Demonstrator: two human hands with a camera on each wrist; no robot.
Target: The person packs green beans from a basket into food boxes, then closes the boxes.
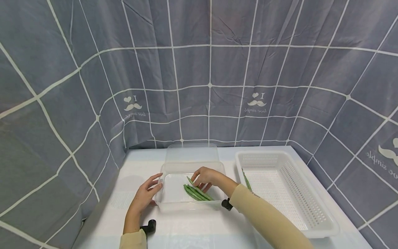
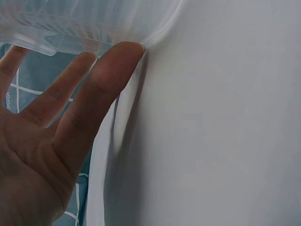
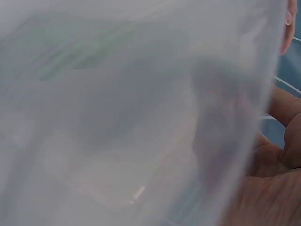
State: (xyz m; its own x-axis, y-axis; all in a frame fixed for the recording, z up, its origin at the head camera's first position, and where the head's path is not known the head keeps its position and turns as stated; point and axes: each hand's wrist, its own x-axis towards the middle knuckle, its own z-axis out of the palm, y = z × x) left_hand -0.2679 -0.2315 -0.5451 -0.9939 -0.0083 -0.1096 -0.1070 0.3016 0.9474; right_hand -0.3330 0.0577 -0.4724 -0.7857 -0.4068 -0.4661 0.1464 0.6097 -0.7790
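Grey-blue curtain fabric with white lines (image 1: 192, 65) backs the pale worktop (image 1: 130, 166). At right stands a white perforated plastic basket (image 1: 280, 186); left of it, a clear rectangular plastic box (image 1: 172, 190), a clear flat plastic lid (image 1: 192, 154) just beyond. The left hand (image 1: 145, 194) touches the box's left wall, thumb and fingers apart; the right hand (image 1: 207, 176) bends over slim green beans (image 1: 193, 192) inside. Loading the box seems the step in hand; the next move likely calls for gentle withdrawal. Whether the right fingertips pinch a bean I cannot tell; the beige sleeve (image 1: 267, 214) may hide part of the green bean in the basket (image 1: 246, 180)
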